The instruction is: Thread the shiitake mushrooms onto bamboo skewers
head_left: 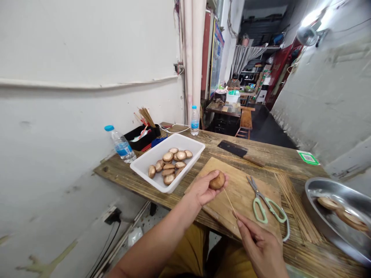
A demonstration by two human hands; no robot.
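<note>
Table, wooden, beside white wall; left grip pinching mushroom, right grip pinching skewer.

This looks like a small eatery or food shop. A green-and-white rectangular card, apparently printed with a QR code, lies at the far edge of the worn brown wooden counter, which carries a dark-bladed cleaver, a pale wooden cutting board and a bundle of thin tan skewers. Farther back, a long orange-brown wooden bench stands beside a second, brown counter.
</note>
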